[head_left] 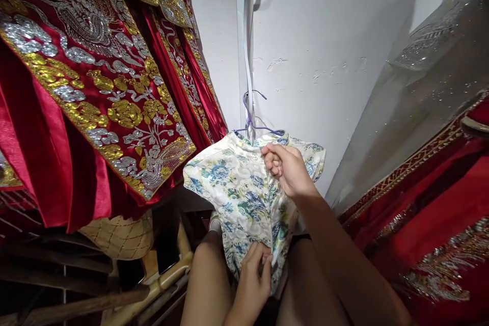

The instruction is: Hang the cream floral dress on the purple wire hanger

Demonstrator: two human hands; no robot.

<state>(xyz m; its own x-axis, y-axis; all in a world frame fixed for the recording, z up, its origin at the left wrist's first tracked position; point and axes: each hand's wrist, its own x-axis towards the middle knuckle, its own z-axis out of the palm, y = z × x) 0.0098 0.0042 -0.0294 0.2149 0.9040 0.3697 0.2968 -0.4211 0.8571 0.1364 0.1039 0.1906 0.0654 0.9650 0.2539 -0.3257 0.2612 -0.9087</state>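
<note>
Nearest my lens, a bare right forearm [332,239] slants in from the lower right, and past it I can see the wearer's bare left leg [208,280]. Behind stands a plain white wall [324,25], scuffed in patches. On the left I have a large crimson satin costume [126,112] worked with gold and silver sequin flowers; at the right edge is a red cloth garment [439,214] with glittering trim. Between them, at the centre of my view, a cream-white short-sleeved garment [237,193] printed with blue, green and yellow flowers hangs upright, its lower part between the wearer's legs. At lower left sits a pale yellow wooden frame [171,277] with rounded bars, near a tan quilted object [122,239] I cannot identify. The right hand [286,165] pinches the printed garment's front edge just under the collar, fingers curled in. The left hand [252,275] has thumb and fingers together on that edge, well below. Smallest is a purple wire hanger [249,118] at the neckline, its hook tip pointing right.
</note>
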